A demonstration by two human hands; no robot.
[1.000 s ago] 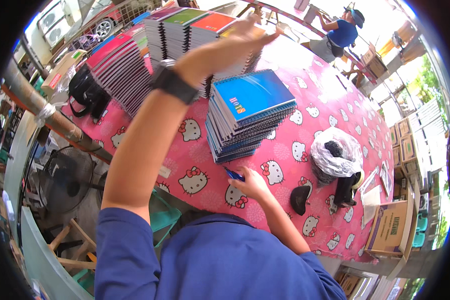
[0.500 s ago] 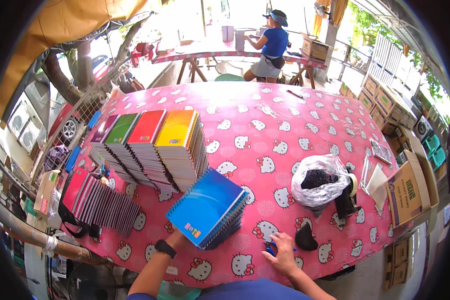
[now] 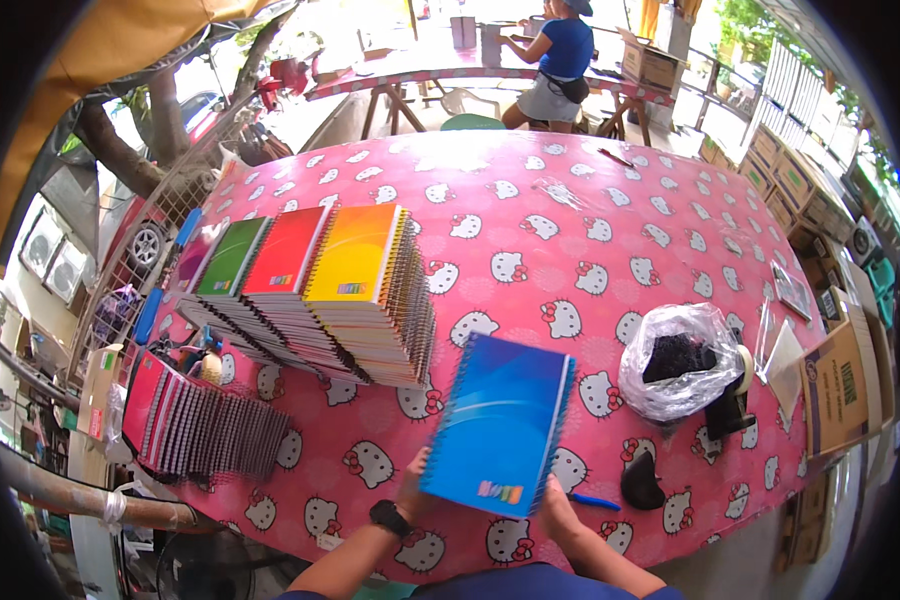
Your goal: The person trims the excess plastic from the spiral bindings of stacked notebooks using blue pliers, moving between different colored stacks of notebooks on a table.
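Note:
A stack of blue spiral notebooks (image 3: 505,420) is between my two hands near the front middle of the table, its top cover turned up toward me. My left hand (image 3: 413,487), with a dark watch on the wrist, grips its lower left edge. Against its lower right edge my right hand (image 3: 558,512) is closed, the fingers partly hidden by the notebooks. A blue pen (image 3: 594,501) lies just right of my right hand, beside a black rounded object (image 3: 642,482).
Tall stacks of yellow (image 3: 355,255), red (image 3: 288,250) and green notebooks (image 3: 233,257) stand at left, with a purple one beyond. Nearer lies a leaning row of pink notebooks (image 3: 185,415). A plastic bag (image 3: 680,365), tape dispenser (image 3: 732,400) and carton (image 3: 840,390) are at right. Another person (image 3: 560,60) works behind.
The blue notebook stack has moved right and turned more upright to my view. My right hand has left the blue pen and taken hold of the stack's right side.

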